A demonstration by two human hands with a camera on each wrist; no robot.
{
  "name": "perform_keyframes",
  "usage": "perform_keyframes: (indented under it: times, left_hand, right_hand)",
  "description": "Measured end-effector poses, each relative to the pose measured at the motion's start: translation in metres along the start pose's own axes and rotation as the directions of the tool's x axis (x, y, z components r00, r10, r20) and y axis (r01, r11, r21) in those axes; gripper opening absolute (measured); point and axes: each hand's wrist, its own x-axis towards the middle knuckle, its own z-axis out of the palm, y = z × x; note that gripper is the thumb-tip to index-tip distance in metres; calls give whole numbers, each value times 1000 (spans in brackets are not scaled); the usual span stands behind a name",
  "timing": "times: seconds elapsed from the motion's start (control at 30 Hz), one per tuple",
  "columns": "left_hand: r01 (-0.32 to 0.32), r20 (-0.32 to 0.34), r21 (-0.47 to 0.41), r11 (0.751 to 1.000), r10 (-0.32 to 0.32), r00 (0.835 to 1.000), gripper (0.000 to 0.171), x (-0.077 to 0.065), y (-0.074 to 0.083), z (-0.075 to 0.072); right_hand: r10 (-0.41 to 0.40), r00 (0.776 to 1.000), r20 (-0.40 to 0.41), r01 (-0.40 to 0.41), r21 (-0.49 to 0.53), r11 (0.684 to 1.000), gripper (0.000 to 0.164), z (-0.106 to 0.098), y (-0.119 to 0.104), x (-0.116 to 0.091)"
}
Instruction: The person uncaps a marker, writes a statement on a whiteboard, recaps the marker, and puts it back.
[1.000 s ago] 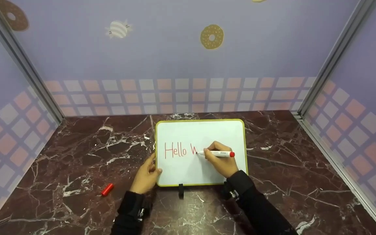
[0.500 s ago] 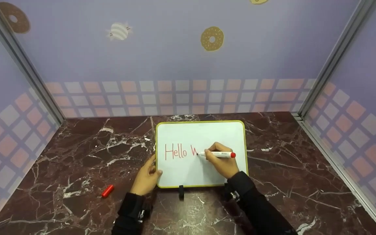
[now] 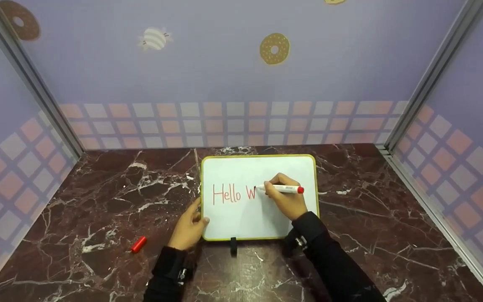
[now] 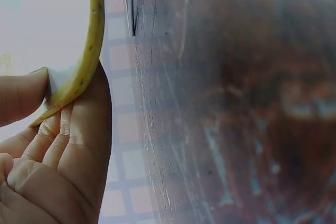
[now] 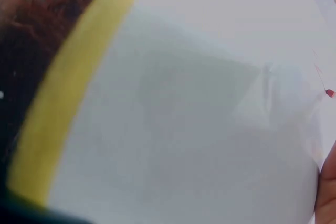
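Observation:
A whiteboard (image 3: 241, 170) with a yellow rim stands propped up on the tabletop, bearing "Hello W" in red. My left hand (image 3: 188, 228) grips its lower left edge; in the left wrist view the thumb lies over the front and the fingers behind the yellow rim (image 4: 94, 24). Between thumb and fingers my right hand (image 3: 287, 201) pinches a white marker (image 3: 284, 188) with a red end, its tip at the top of the W's last stroke. Only the marker's red tip (image 5: 329, 93) and a bit of the hand show in the right wrist view.
A red marker cap (image 3: 138, 244) lies on the dark marbled table (image 3: 99, 201), left of my left hand. One black foot (image 3: 233, 246) juts out under the board's lower edge. Patterned walls (image 3: 220, 84) with metal corner posts enclose the table at the back and sides.
The right hand has moved the marker slightly upward, drawing the W's last upstroke in red. My left hand keeps its hold on the board.

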Motion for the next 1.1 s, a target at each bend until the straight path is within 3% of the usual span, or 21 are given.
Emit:
perform_keyframes:
  times: [0.43, 0.8, 1.1]
  left_hand:
    - [13, -6, -8, 1000, -13, 1000, 64, 0, 2, 1]
    - [6, -2, 10, 1000, -6, 1000, 64, 0, 1, 0]
    - [-2, -6, 13, 1000, 2, 1000, 64, 0, -1, 1]
  right_hand:
    - [-73, 996, -46, 72, -9, 997, 17, -5, 2, -8]
    - [-73, 997, -30, 72, -37, 997, 16, -3, 35, -4]
    - [-65, 998, -12, 65, -33, 997, 19, -4, 10, -12]
